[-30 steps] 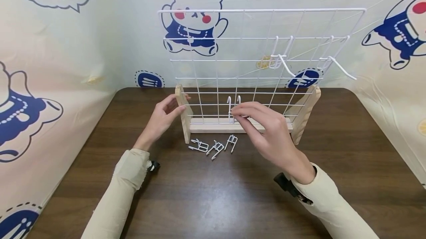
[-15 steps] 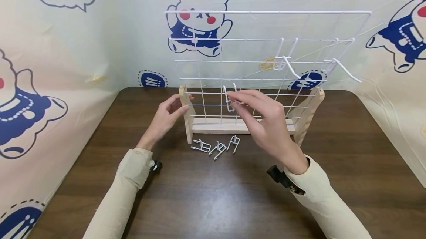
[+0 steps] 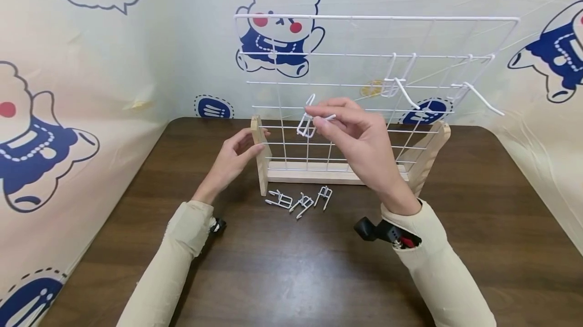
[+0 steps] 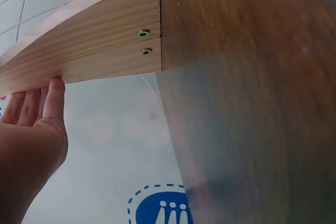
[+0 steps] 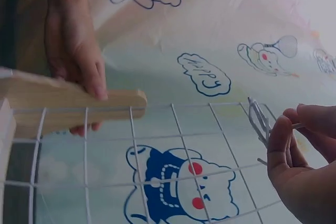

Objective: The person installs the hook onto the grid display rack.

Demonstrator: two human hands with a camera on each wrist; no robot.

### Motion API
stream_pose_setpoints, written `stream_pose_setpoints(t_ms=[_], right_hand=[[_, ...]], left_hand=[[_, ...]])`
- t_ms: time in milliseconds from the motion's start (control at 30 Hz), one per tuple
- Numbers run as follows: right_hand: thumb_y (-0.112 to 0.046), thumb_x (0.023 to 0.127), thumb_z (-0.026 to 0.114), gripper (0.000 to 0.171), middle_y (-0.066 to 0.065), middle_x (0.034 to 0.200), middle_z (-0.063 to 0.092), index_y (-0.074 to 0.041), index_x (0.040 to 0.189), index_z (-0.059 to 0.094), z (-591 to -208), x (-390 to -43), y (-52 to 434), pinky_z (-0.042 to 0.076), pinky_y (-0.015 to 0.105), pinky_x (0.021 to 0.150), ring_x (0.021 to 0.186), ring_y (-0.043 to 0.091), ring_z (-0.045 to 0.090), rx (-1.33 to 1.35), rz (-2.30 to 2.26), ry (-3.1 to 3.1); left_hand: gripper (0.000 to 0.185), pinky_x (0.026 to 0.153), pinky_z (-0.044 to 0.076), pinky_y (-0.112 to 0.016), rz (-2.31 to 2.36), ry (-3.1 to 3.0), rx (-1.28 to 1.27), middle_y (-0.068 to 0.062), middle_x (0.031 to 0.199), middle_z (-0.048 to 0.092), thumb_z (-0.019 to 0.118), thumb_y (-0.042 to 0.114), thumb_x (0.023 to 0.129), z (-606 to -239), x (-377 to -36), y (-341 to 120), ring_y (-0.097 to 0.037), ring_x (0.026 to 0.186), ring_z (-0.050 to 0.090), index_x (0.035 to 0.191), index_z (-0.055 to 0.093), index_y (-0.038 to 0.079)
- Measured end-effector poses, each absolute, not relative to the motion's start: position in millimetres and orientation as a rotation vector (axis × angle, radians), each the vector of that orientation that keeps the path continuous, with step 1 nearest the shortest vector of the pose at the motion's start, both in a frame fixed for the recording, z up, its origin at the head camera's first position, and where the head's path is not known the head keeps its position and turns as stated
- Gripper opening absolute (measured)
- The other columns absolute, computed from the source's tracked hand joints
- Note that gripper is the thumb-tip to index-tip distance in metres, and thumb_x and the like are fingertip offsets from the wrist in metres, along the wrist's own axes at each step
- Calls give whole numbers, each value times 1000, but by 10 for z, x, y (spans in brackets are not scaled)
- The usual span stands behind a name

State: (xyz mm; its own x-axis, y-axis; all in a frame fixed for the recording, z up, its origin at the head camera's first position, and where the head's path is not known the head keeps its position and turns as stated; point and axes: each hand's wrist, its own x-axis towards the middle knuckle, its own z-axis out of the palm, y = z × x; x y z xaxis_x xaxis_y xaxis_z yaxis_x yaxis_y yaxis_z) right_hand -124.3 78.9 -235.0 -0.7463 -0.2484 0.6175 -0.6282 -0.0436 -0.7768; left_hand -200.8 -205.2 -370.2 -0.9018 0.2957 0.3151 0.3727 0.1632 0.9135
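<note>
My right hand (image 3: 357,137) pinches a white wire hook (image 3: 306,123) between thumb and fingertips, held up in front of the white wire grid (image 3: 328,169). The hook's prong sticks out past the fingers; part of its frame is hidden behind them. In the right wrist view the hook (image 5: 258,121) overlaps the grid's wires. My left hand (image 3: 232,162) grips the wooden side panel (image 3: 260,157) at the grid's left end, thumb in front and fingers behind. Seen from the left wrist, its fingers (image 4: 54,98) touch the panel's edge. Two similar hooks (image 3: 407,93) hang on the grid's upper right.
Several loose white hooks (image 3: 302,203) lie on the brown table (image 3: 291,266) in front of the rack's wooden base (image 3: 309,176). A second wooden side panel (image 3: 428,157) supports the right end. A printed cloth (image 3: 196,38) hangs behind and at the sides.
My right hand has raised the hook from near the wooden base to about mid-grid, tilting it on the way. The left hand keeps its hold on the panel. The head view has shifted slightly.
</note>
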Motion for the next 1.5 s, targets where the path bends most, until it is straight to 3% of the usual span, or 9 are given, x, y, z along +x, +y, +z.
stream_pose_setpoints(t_ms=[133, 300, 633, 900, 1200, 1333, 1500], right_hand=[[3, 94, 63, 20, 8, 112, 65, 4, 112, 73, -2268, -1299, 716, 54, 25, 81, 105, 24, 59, 994, 1727, -1954], [5, 94, 63, 19, 12, 111, 65, 6, 110, 73, -2149, -1390, 599, 55, 32, 89, 107, 21, 58, 1114, 1586, -1891], [2, 93, 66, 18, 14, 107, 67, 5, 109, 74, -1971, -1528, 491, 56, 31, 87, 99, 16, 60, 1130, 1326, -1856], [-4, 96, 65, 16, 12, 107, 68, 2, 107, 75, -1912, -1627, 452, 54, 27, 86, 98, 15, 61, 1065, 1184, -1881], [-7, 97, 64, 17, 12, 107, 71, 2, 106, 75, -1918, -1730, 387, 54, 26, 82, 94, 16, 64, 975, 1113, -1944], [-9, 98, 63, 19, 12, 110, 72, 1, 109, 75, -1946, -1721, 369, 53, 26, 77, 92, 16, 64, 948, 1057, -2032], [-9, 99, 62, 22, 13, 115, 70, 2, 115, 73, -2038, -1696, 355, 53, 27, 88, 105, 19, 65, 953, 1001, -2103]], left_hand=[[39, 107, 44, -38, -1869, -2351, -670, -5, 134, 62, 61, 19, 101, -3698, -2004, -2052, -21, 128, 54, 137, 55, 7], [41, 107, 44, -37, -1874, -2344, -675, -5, 134, 62, 61, 20, 101, -3704, -2012, -2055, -23, 128, 54, 137, 54, 4], [36, 106, 45, -39, -1875, -2352, -666, -4, 133, 63, 62, 21, 100, -3703, -2012, -2042, -20, 127, 55, 136, 58, 15], [37, 107, 44, -42, -1871, -2351, -665, -4, 133, 62, 62, 20, 100, -3696, -2002, -2041, -24, 128, 55, 136, 57, 14], [38, 109, 41, -49, -1872, -2383, -650, -15, 136, 60, 60, 11, 100, -3468, -1847, -1986, -35, 131, 51, 137, 53, 3], [40, 111, 38, -51, -1867, -2379, -653, -17, 138, 58, 59, 12, 101, -3556, -1909, -2019, -31, 133, 50, 139, 52, 3], [40, 111, 37, -51, -1861, -2368, -662, -13, 139, 58, 59, 18, 101, -3688, -1992, -2059, -28, 133, 50, 140, 53, 9]])
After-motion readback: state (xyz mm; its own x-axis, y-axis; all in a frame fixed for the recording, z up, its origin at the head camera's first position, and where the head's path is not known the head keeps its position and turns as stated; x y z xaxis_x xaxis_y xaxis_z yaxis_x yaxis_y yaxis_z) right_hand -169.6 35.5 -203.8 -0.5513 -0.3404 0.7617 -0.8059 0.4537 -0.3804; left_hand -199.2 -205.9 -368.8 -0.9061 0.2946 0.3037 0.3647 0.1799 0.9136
